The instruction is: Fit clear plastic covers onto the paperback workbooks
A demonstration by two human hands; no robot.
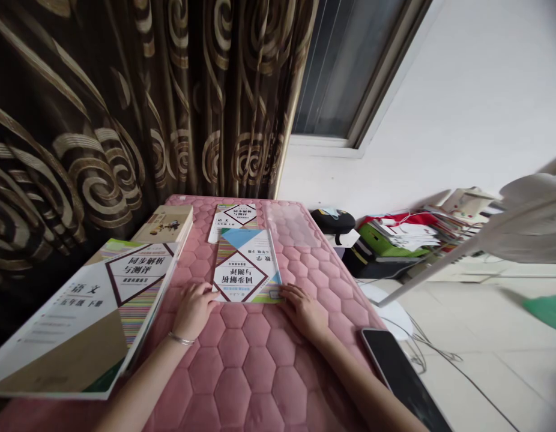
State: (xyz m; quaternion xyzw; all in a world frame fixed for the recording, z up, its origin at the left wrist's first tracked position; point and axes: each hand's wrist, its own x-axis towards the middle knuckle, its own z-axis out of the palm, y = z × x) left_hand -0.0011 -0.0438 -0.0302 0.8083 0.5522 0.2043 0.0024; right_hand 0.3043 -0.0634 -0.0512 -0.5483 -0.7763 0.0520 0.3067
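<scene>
One blue-and-white rectangular paper workbook [247,266] sits smack between the left fingers [209,290] and right fingers [291,293], both at its near corners, can't tell if they're pinching. One more white paper workbook [226,217] lies farther past the fingers.

Blue-white book [246,264], pink hexagon-patterned mat [233,387]
</scene>
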